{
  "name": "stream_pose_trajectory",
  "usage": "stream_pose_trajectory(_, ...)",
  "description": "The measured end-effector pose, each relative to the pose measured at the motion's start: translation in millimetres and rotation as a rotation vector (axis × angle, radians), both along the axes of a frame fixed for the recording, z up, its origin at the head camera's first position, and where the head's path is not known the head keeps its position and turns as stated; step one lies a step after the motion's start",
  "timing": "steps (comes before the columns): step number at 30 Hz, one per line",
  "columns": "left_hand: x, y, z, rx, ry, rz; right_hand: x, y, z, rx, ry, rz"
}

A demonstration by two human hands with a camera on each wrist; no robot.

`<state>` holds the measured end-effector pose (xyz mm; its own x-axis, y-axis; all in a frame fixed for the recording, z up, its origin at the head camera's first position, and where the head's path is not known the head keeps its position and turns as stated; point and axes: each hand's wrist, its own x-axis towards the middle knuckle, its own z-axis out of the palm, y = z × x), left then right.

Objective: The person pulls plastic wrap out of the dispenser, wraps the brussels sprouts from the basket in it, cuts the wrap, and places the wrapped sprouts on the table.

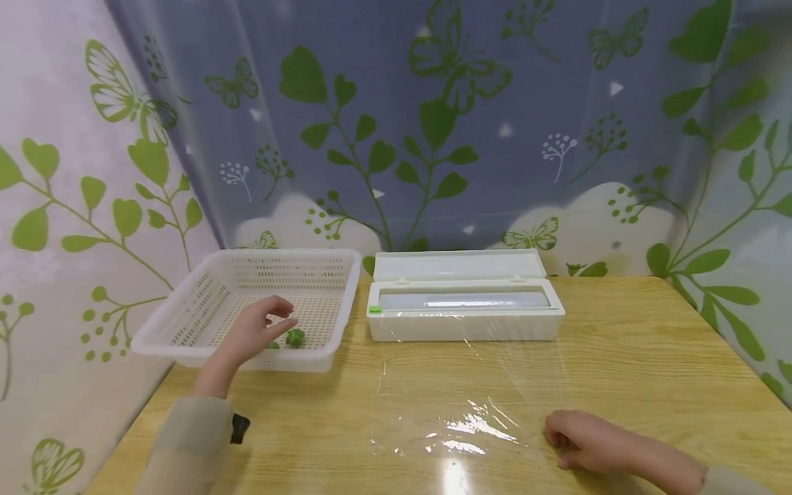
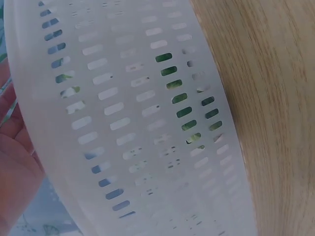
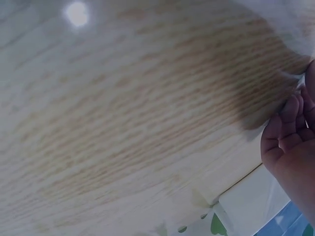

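Over at the left of the frame, the left grip [image 1: 256, 331] hovered over the white basket [image 1: 348, 302], thumb and fingers parted, nothing between them, and a green piece [image 1: 295, 337] lay in the basket just below the thumb. Down at lower right, the right grip [image 1: 581, 441] was curled tight, pinching the clear film [image 1: 470, 412]! That film stretched across the table [image 1: 650, 344] from the white dispenser box [image 1: 464, 328], centre frame, lid up.

The right hand [image 3: 293, 135] is at the right edge — it pinches thin, see-through film [image 3: 290, 24]. A bright spot [image 3: 77, 14] shines on the wood counter [image 3: 123, 118]. Low down is a white box [image 3: 253, 201] — a green leaf print [image 3: 217, 225] shows beside it.
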<state>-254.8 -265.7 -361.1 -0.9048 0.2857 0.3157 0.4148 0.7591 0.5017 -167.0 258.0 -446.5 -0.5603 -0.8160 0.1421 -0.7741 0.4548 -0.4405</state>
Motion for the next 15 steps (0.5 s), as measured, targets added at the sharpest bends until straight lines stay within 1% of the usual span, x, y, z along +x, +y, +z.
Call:
stream_pose_trajectory(3, -4.9, -0.1, 0.6, 0.004, -0.022, -0.003, 0.9, 1.2, 1.1, 0.002, -0.069, -0.021)
stream_pose_trajectory(7, -11.0, 0.1, 1.1, -0.004, -0.072, -0.002, 2.4, 1.7, 4.8, 0.03, -0.192, -0.069)
stream_pose_trajectory(11, -18.2, -1.1, -1.6, -0.03, -0.132, -0.006, 3.8, 0.8, 7.3, 0.041, -0.209, -0.085)
stream_pose_trajectory(15, -26.1, -3.2, -3.6, -0.059, -0.164, -0.005, 3.7, 1.2, 7.8, 0.032, -0.201, -0.08)
